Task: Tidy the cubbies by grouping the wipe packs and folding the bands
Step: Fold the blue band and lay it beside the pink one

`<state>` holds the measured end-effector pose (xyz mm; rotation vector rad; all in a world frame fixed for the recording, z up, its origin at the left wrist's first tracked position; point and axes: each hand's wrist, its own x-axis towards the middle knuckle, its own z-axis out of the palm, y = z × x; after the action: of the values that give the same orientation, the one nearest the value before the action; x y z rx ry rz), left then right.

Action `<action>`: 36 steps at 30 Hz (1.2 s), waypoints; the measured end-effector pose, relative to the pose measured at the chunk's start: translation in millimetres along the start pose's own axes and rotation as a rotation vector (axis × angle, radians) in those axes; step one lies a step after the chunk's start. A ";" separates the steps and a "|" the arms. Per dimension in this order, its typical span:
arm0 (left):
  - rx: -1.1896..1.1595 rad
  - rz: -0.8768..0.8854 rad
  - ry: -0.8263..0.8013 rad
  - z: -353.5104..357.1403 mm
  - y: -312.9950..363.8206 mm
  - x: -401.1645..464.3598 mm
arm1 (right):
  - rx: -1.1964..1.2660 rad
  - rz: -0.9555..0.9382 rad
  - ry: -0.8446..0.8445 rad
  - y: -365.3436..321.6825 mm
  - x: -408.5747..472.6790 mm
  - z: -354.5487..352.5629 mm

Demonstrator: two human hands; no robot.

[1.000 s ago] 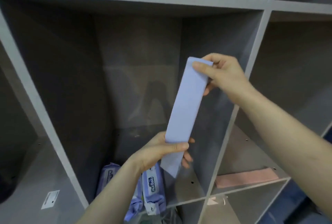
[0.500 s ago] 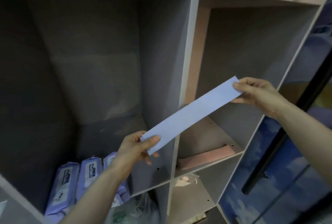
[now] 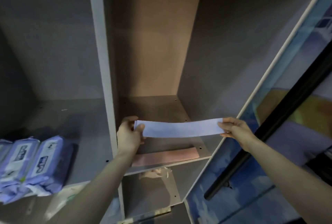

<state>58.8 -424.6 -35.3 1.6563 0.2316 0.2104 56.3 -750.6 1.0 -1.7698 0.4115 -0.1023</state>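
A pale blue band (image 3: pixel 181 128) stretches flat and nearly level across the mouth of the right cubby. A pink band (image 3: pixel 167 156) lies flat near the front edge of that cubby's floor. In the left cubby, about three blue wipe packs (image 3: pixel 28 164) stand side by side, blurred.

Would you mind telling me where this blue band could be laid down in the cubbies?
The right cubby's floor is bare behind the pink band lying along its front edge. The left cubby is free to the right of the wipe packs, which crowd its front left. Both hands hold the blue band.
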 end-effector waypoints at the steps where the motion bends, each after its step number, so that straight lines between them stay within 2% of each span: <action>1: 0.043 -0.043 0.021 6.9 -12.1 12.3 | -0.010 0.021 0.001 11.0 11.3 6.5; 6: 0.257 -0.177 0.038 25.8 -67.7 57.5 | -0.058 0.115 0.059 60.7 60.5 43.7; 10: 0.294 -0.265 0.054 35.6 -102.6 84.6 | -0.126 0.182 0.097 103.6 101.8 70.8; 16: 0.279 -0.251 0.089 44.0 -148.7 106.4 | -0.221 0.186 0.101 147.3 132.4 90.6; 22: 0.302 -0.299 0.116 52.7 -177.7 112.6 | -0.292 0.114 0.117 170.3 144.4 96.2; 36: 0.403 -0.244 0.135 54.7 -194.6 120.2 | -0.365 0.087 0.085 185.9 154.8 97.0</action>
<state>184.1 -425.8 -234.2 1.9937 0.6061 0.0934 187.7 -745.6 -224.0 -2.1073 0.5975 -0.0424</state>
